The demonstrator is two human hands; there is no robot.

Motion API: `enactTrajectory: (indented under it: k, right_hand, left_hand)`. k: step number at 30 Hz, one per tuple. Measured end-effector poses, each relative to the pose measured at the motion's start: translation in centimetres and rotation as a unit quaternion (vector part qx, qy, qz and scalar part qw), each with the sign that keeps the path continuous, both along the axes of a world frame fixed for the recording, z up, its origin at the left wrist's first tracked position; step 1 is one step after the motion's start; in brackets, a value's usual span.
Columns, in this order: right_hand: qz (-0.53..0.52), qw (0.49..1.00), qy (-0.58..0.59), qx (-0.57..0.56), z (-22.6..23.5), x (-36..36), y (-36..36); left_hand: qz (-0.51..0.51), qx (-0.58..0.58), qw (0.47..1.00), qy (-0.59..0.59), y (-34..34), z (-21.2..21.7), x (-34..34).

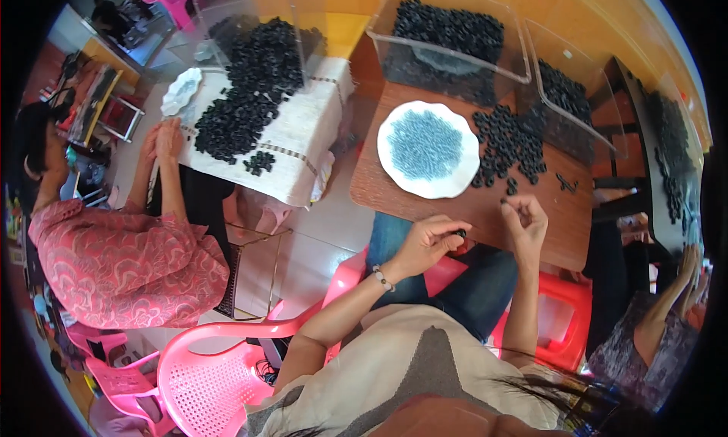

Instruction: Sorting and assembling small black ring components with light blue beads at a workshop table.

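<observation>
Black ring (460, 232) x1 in left hand (429, 240) | white plate (394, 170) x1

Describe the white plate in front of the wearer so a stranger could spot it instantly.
Start at the brown wooden table just beyond the person's two hands. On its left part sits a round white plate with a wavy rim, beside a loose pile of black rubber rings. Only it holds small pale blue pieces.
</observation>
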State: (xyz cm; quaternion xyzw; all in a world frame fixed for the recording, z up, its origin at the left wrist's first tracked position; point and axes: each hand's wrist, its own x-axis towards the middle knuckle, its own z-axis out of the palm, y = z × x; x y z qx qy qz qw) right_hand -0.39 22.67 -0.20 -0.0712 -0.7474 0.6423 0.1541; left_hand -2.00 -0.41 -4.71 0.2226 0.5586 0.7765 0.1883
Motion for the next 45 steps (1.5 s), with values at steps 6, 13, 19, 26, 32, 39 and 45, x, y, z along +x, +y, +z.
enactTrajectory:
  k: [6, 13, 19, 26, 32, 39, 45]
  right_hand:
    - [0.022, 0.999, -0.011, -0.031, -1.1, 2.8, -1.0]
    - [0.078, 0.991, -0.03, -0.104, 0.6, 4.1, -3.6]
    - [0.117, 0.987, -0.046, -0.101, 2.6, 4.0, -5.0]
    - [0.087, 0.981, -0.05, -0.167, 4.1, 4.2, -4.8]
    - [0.098, 0.988, -0.095, -0.071, 3.1, 5.5, -3.6]
    - [0.118, 0.988, -0.09, -0.05, 3.1, 5.9, -3.6]
    - [0.137, 0.986, -0.093, 0.014, 3.1, 5.7, -3.2]
  left_hand:
    - [0.006, 0.016, 0.999, 0.033, 0.7, -1.7, 0.5]
    - [0.008, 0.006, 1.0, -0.009, 0.8, -0.8, 0.8]
    - [0.042, -0.043, 0.997, 0.055, 0.3, 0.7, 0.8]
    - [0.083, -0.076, 0.987, 0.118, 0.5, 3.1, 0.7]
    - [0.106, -0.117, 0.972, 0.175, 0.4, 3.3, 1.5]
    - [0.11, -0.138, 0.964, 0.197, 0.3, 3.4, 2.1]
    - [0.118, -0.163, 0.95, 0.237, 0.4, 3.8, 2.6]
